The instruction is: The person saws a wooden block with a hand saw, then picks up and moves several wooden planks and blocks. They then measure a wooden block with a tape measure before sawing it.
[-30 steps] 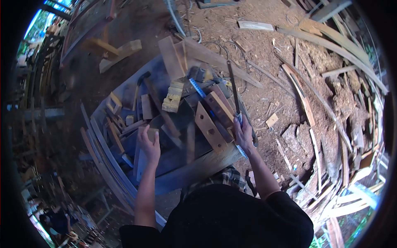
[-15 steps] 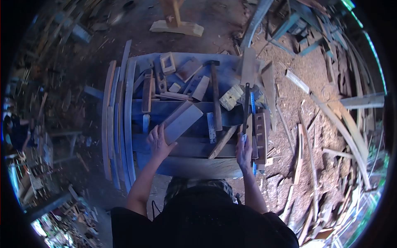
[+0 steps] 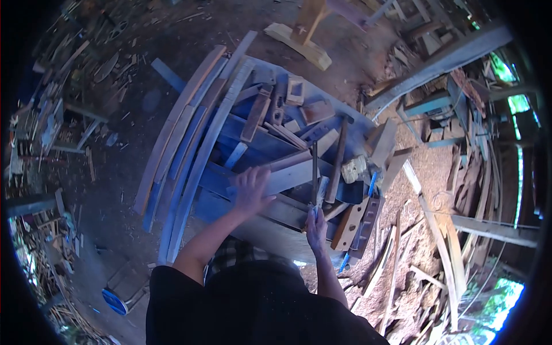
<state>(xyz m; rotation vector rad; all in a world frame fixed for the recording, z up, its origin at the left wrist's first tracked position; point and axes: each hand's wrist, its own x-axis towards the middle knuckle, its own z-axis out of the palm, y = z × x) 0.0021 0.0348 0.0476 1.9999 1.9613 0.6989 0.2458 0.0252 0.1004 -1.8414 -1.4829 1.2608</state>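
My left hand (image 3: pixel 252 192) is closed on the near left end of a smooth rectangular wooden block (image 3: pixel 292 177), which lies slanted over the bench. My right hand (image 3: pixel 316 227) grips the lower end of a long, thin dark metal tool (image 3: pixel 315 169) and holds it upright in this view. The tool overlaps the right end of the block. Close to its right lies a hammer (image 3: pixel 340 161) with a long handle. Just right of my right hand, a wooden piece with round holes (image 3: pixel 351 224) rests at the bench edge.
Long boards (image 3: pixel 201 152) line the left side of the bench. Toward the back are small wood offcuts, including a block with a square opening (image 3: pixel 295 91). A pale chunk of wood (image 3: pixel 353 169) sits to the right. Shavings and strips (image 3: pixel 428 201) cover the floor there.
The view has turned, so the bench now appears tilted. My right hand has moved the dark tool from the bench's right side to beside the block, which my left hand still holds.
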